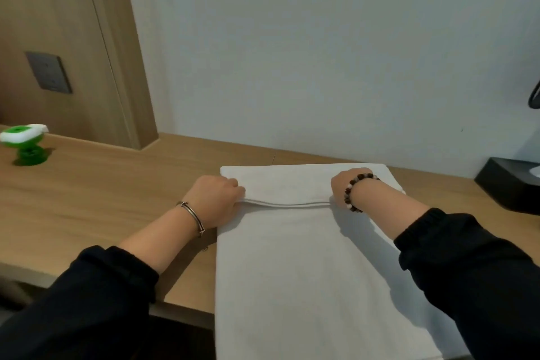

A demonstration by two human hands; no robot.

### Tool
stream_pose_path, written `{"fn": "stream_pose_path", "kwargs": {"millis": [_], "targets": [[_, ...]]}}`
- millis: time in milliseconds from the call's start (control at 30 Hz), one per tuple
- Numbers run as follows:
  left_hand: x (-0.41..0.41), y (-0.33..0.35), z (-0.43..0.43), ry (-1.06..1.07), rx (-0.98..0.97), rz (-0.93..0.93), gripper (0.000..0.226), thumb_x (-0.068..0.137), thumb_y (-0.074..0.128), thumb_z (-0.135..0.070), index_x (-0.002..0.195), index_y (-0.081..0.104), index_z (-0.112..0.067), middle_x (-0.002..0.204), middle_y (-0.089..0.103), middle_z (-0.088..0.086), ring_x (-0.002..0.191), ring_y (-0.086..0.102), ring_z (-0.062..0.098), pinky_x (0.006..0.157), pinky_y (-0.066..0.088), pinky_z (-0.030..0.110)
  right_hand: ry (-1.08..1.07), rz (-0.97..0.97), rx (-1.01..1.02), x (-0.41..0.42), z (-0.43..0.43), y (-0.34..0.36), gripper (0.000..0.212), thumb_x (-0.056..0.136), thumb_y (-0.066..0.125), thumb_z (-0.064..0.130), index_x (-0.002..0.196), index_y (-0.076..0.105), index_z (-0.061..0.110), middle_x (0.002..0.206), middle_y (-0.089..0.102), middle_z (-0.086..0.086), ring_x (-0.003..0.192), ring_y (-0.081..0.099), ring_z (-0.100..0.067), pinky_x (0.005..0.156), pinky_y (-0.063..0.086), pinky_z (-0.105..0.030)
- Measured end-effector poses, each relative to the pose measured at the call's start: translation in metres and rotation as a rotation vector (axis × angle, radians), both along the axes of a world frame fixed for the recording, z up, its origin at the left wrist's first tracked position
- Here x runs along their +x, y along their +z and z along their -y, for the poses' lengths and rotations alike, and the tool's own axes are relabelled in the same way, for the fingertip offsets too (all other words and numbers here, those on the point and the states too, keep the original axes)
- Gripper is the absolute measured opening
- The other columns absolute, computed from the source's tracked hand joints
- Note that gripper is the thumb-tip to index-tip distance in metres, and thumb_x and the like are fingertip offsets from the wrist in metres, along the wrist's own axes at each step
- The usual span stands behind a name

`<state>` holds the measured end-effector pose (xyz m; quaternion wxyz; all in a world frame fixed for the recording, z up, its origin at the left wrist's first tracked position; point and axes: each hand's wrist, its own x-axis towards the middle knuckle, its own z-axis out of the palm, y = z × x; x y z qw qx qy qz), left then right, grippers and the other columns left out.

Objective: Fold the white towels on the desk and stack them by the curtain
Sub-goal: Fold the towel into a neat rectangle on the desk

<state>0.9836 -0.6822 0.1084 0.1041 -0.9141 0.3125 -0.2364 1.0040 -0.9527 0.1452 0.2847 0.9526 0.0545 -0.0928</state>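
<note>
Where the tabletop (102, 199) runs out to the far left, a green and white plastic gadget (24, 143) stands well apart from everything else. The left hand (214, 199) curls its fingers round the left end of a folded flap on the white towel (292, 272). The towel lies right of centre, its long axis running near to far. Its near end hangs over the tabletop's edge and its far end is doubled back. The right hand (347, 187) grips the flap's right end likewise. At far right sits a black box (508, 184) with something white inside.
</note>
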Motion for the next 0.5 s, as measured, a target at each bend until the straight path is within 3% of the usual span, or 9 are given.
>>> {"fn": "stream_pose_path", "kwargs": {"millis": [67, 133, 233, 267, 333, 400, 433, 500], "targets": [[-0.004, 0.005, -0.003, -0.101, -0.166, 0.088, 0.027, 0.05, 0.083, -0.005, 0.054, 0.057, -0.011, 0.053, 0.053, 0.002, 0.04, 0.05, 0.024, 0.038, 0.024, 0.019, 0.025, 0.092, 0.124, -0.002, -0.003, -0.006, 0.02, 0.092, 0.04, 0.014, 0.077, 0.053, 0.013, 0.068, 0.05, 0.002, 0.062, 0.051, -0.017, 0.059, 0.042, -0.024], [-0.007, 0.003, -0.002, -0.135, -0.158, 0.074, 0.026, 0.053, 0.081, -0.004, 0.054, 0.056, -0.011, 0.054, 0.054, 0.002, 0.043, 0.051, 0.024, 0.036, 0.028, 0.021, 0.024, 0.12, 0.152, -0.006, -0.007, -0.013, 0.019, 0.092, 0.038, 0.012, 0.082, 0.055, 0.014, 0.072, 0.052, 0.002, 0.069, 0.053, -0.02, 0.062, 0.043, -0.027], [-0.007, -0.013, -0.006, -0.056, -0.025, -0.062, 0.005, 0.081, 0.064, -0.017, 0.077, 0.066, -0.013, 0.084, 0.064, 0.001, 0.075, 0.061, 0.023, 0.051, 0.038, 0.028, -0.003, 0.149, 0.122, -0.013, -0.013, -0.02, 0.019, 0.089, 0.042, 0.01, 0.088, 0.06, 0.015, 0.072, 0.052, 0.003, 0.068, 0.054, -0.018, 0.061, 0.043, -0.026], [-0.008, -0.017, -0.008, -0.037, -0.04, -0.109, 0.012, 0.087, 0.057, -0.019, 0.083, 0.066, -0.014, 0.092, 0.065, 0.001, 0.084, 0.06, 0.024, 0.056, 0.038, 0.028, -0.001, 0.171, 0.145, -0.013, -0.018, -0.018, 0.019, 0.089, 0.042, 0.011, 0.091, 0.061, 0.016, 0.074, 0.054, 0.002, 0.068, 0.054, -0.017, 0.062, 0.042, -0.027], [-0.01, -0.019, -0.013, -0.044, -0.141, -0.156, 0.017, 0.087, 0.052, -0.019, 0.087, 0.068, -0.014, 0.099, 0.066, -0.002, 0.092, 0.059, 0.023, 0.061, 0.038, 0.027, 0.042, 0.268, 0.268, -0.005, -0.032, -0.016, 0.024, 0.091, 0.04, 0.016, 0.106, 0.059, 0.015, 0.098, 0.059, -0.003, 0.091, 0.056, -0.022, 0.072, 0.042, -0.032], [-0.008, -0.019, -0.018, -0.036, -0.209, -0.258, 0.027, 0.087, 0.048, -0.017, 0.102, 0.071, -0.015, 0.113, 0.066, -0.005, 0.104, 0.056, 0.018, 0.076, 0.044, 0.026, 0.07, 0.358, 0.499, 0.006, -0.051, -0.021, 0.032, 0.095, 0.035, 0.019, 0.122, 0.05, 0.011, 0.125, 0.052, -0.01, 0.116, 0.046, -0.027, 0.09, 0.038, -0.037], [-0.005, -0.019, -0.022, -0.019, -0.305, -0.359, 0.032, 0.087, 0.048, -0.013, 0.109, 0.071, -0.017, 0.118, 0.065, -0.006, 0.109, 0.055, 0.015, 0.086, 0.043, 0.021, 0.045, 0.342, 0.61, 0.01, -0.06, -0.027, 0.037, 0.097, 0.032, 0.022, 0.129, 0.045, 0.01, 0.135, 0.046, -0.011, 0.124, 0.04, -0.028, 0.098, 0.034, -0.039], [-0.002, -0.014, -0.03, 0.076, -0.608, -0.575, 0.039, 0.085, 0.047, -0.002, 0.11, 0.072, -0.019, 0.115, 0.068, -0.005, 0.103, 0.059, 0.008, 0.085, 0.037, 0.002, -0.026, 0.217, 0.672, 0.014, -0.073, -0.049, 0.048, 0.1, 0.022, 0.031, 0.144, 0.028, 0.014, 0.153, 0.025, -0.009, 0.14, 0.022, -0.026, 0.112, 0.019, -0.045]]}}
